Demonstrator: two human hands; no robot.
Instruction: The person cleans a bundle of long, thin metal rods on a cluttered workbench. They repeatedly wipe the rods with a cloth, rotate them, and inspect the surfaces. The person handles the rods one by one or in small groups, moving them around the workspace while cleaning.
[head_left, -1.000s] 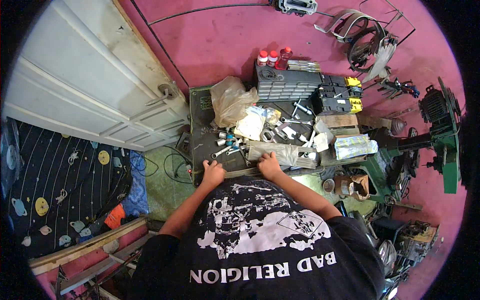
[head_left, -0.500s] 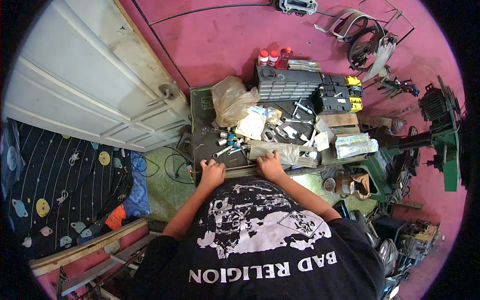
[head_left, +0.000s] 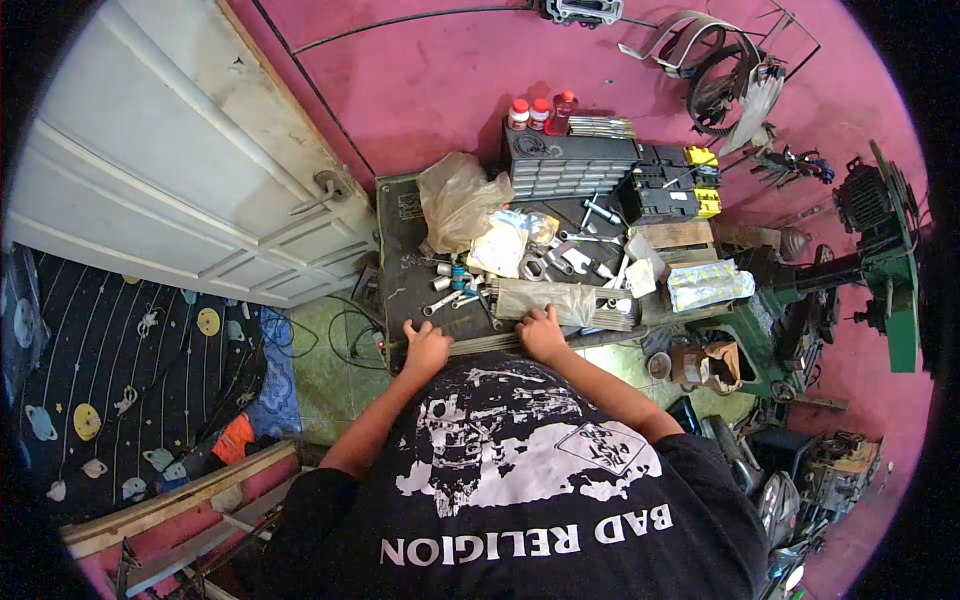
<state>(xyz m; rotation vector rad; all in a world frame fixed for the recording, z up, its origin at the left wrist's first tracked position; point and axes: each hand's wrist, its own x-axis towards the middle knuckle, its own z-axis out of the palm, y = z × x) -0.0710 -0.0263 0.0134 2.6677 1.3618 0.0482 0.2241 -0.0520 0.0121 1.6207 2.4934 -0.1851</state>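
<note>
At the near edge of the workbench (head_left: 402, 285), my left hand (head_left: 427, 346) rests with its fingers apart and slightly curled. A row of thin rods (head_left: 484, 343) runs along that edge between my two hands. My right hand (head_left: 541, 334) lies at the other end of this row, its fingers spread, their tips touching or just beside a plastic-wrapped bundle of thin rods (head_left: 560, 302). Neither hand shows anything held; the undersides of both are hidden. Just beyond the left hand lie a combination wrench (head_left: 441, 302) and several sockets (head_left: 459, 274).
Behind the tools are a crumpled plastic bag (head_left: 460, 205), a grey drawer cabinet (head_left: 565, 165) and black-and-yellow cases (head_left: 670, 185). A green drill press (head_left: 888, 270) stands at right. The white door (head_left: 200, 170) is at left, with a power cord (head_left: 350, 330) on the floor.
The view has shifted slightly. Both hands keep nearly the same place at the bench edge, and I see nothing taken up or let go.
</note>
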